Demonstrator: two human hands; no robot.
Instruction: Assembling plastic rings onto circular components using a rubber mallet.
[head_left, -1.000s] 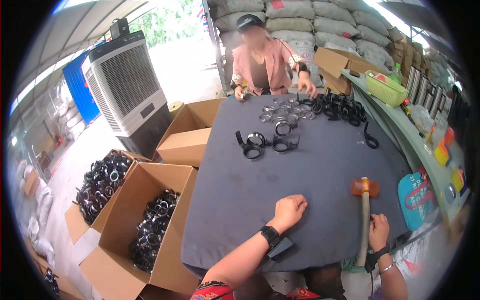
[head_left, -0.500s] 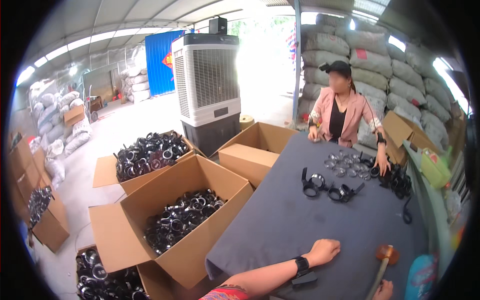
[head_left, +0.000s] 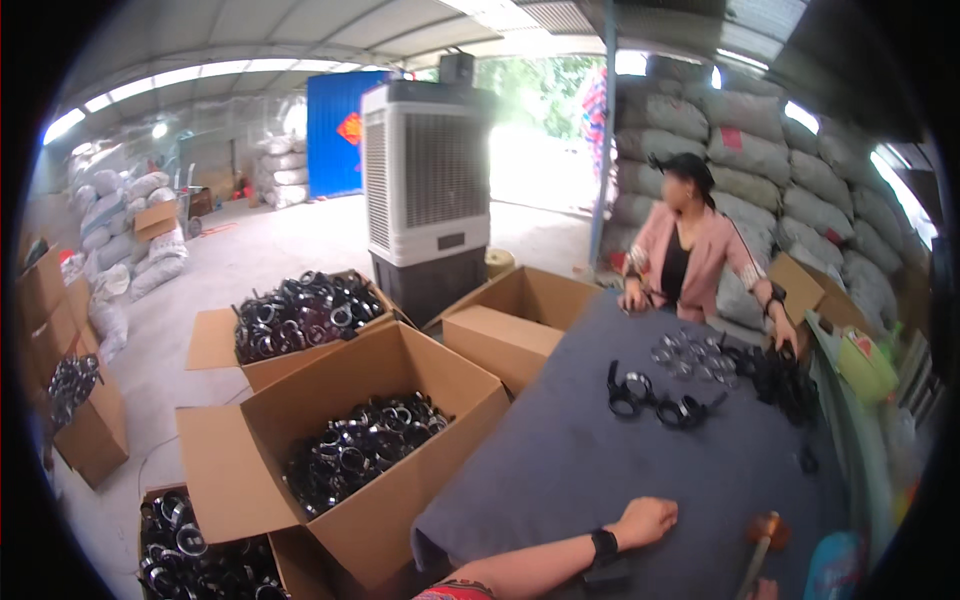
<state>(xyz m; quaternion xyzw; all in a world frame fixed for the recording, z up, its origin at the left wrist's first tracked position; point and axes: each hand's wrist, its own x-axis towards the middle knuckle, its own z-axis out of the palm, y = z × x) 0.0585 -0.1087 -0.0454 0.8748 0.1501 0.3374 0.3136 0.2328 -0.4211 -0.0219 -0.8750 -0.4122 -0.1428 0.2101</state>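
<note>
My left hand [head_left: 645, 522] rests on the grey cloth-covered table [head_left: 540, 470]. Its fingers are curled under, and whatever they might hold is hidden. A dark band circles that wrist. At the lower edge, my right hand [head_left: 766, 590] grips the wooden handle of a mallet with an orange-brown head [head_left: 768, 528]; most of this hand is out of the picture. Beyond my left hand lie a few black ring-shaped parts with short arms [head_left: 660, 400]. Clear round pieces [head_left: 692, 354] are spread behind them, beside a pile of similar black parts [head_left: 785, 385].
A co-worker [head_left: 690, 240] stands across the table, one hand at the black pile. Cardboard boxes [head_left: 220, 450] of black ring parts stand left of the table. An air cooler [head_left: 430, 180] rises behind them. At my right is a blue-green object [head_left: 836, 568].
The whole view has shifted, with most things sitting slightly lower. The co-worker's hand has moved right, further onto the black pile. My hands keep nearly the same places on the table.
</note>
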